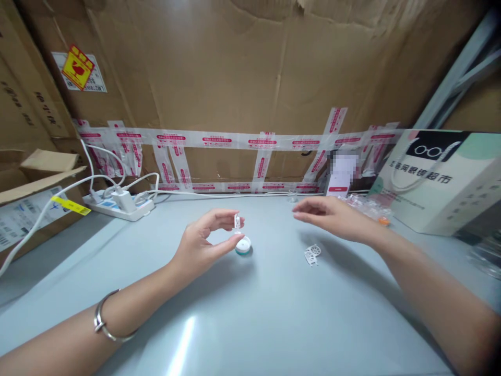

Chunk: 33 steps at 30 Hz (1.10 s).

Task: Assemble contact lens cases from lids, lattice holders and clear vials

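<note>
Between the thumb and fingertips of my left hand [209, 237] is a small white plastic part [237, 222] with dark spots or holes, held upright. Just below and behind those fingertips sits a round white piece with a teal base [243, 245] on the table. My right hand [324, 213] hovers above the table to the right, palm down. Its fingers are stretched out with a gap to the thumb, and nothing shows between them. Nearest to it lie flat white openwork plastic pieces [312, 254], one wheel-shaped.
A power strip [129, 206] with plugs and white cables stands at the back left, beside an open carton [35, 209]. Large taped cardboard [195, 78] walls the back. At right are clear plastic bags [368, 205], a phone-like box [340, 175] and a paper bag [434, 183].
</note>
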Each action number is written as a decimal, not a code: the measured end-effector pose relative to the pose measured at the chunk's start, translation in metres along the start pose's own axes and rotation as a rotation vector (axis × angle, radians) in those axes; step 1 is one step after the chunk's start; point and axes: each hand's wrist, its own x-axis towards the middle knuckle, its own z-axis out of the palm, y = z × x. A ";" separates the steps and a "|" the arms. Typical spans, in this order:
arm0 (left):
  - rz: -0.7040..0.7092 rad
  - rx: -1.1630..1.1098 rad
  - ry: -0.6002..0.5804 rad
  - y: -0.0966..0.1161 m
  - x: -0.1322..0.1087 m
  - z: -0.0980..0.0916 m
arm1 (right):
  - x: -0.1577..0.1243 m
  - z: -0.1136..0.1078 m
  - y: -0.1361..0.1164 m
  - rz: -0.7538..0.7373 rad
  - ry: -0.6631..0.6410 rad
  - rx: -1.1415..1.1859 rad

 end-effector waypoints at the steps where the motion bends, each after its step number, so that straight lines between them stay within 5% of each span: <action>1: -0.018 -0.012 -0.006 -0.001 -0.001 0.000 | -0.001 -0.009 0.011 0.053 -0.087 -0.121; 7: -0.088 -0.023 -0.048 -0.010 -0.003 -0.001 | -0.001 -0.024 0.045 0.154 -0.519 -0.266; 13: -0.098 -0.001 -0.053 -0.013 -0.003 0.000 | 0.001 -0.010 0.041 0.123 -0.587 -0.194; 17: -0.074 0.027 -0.054 -0.013 -0.004 -0.001 | 0.003 -0.005 0.039 0.106 -0.468 -0.115; 25: 0.060 0.140 -0.094 -0.011 -0.003 0.002 | 0.006 0.027 0.007 0.104 -0.092 0.516; 33: 0.459 0.314 -0.224 0.001 -0.006 0.007 | -0.002 0.069 -0.032 0.010 -0.198 0.742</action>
